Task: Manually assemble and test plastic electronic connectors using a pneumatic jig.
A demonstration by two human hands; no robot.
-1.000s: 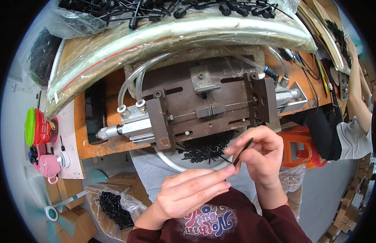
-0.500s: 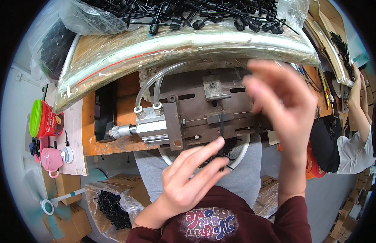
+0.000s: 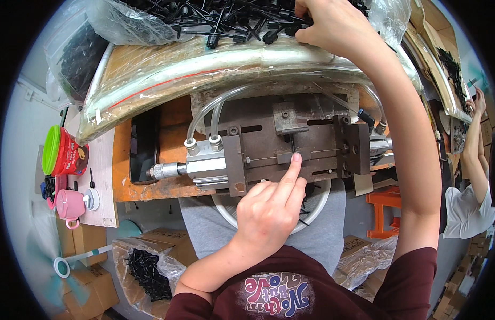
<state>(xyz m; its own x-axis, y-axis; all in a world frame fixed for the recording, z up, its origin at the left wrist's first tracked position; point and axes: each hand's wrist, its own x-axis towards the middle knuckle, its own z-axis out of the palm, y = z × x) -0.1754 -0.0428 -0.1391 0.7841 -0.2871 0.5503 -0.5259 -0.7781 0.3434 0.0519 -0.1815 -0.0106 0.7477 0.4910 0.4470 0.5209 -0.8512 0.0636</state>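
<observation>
- left hand (image 3: 271,210) half curled, holding nothing, forefinger on the pin (image 3: 293,144) in the press (image 3: 290,141).
- right hand (image 3: 333,24) grasps black parts (image 3: 231,21) at the bench's far edge.
- risk: press closing could pinch that finger.

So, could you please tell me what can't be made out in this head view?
- Right hand: its fingertips are buried among the black parts, so whether it grips one is unclear.
- White bowl: mostly covered by the left hand, contents barely visible.
- Thin black piece at the left fingertip: too small to identify.
- Co-worker: cut off by the right rim.
</observation>
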